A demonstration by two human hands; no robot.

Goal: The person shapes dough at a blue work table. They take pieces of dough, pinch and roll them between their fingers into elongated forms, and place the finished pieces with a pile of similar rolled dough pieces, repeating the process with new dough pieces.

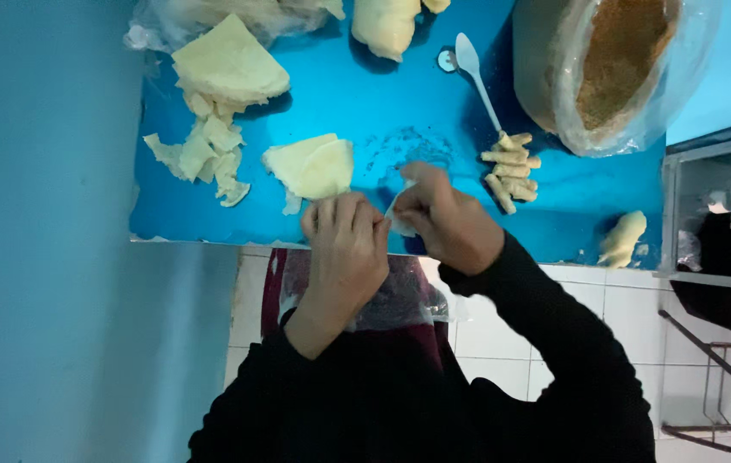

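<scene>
Nearest the camera, the person's left hand (pixel 347 249) and right hand (pixel 444 221) meet at the front edge of the blue surface (pixel 400 111). Both are curled shut on a small pale wrapper piece (pixel 399 216), pinched between the fingertips, apparently so it can be folded or rolled tight; what is inside it cannot be seen. A thin plastic sheet (pixel 400 300) lies over the lap just below the hands.

Just beyond the left hand sits a folded wrapper sheet (pixel 314 167), within easy reach. To the right, a small heap of finished rolls (pixel 509 167) lies side by side, with a white plastic spoon (pixel 477 73) pointing towards them. Torn wrapper scraps (pixel 203 154) trail to the left under a stack of wrapper sheets (pixel 228 64).

Farthest back, a large clear bag (pixel 605 69) stands open, holding brown crumbs (pixel 623 56). A pale lump of dough (pixel 385 26) lies at the far edge.
</scene>
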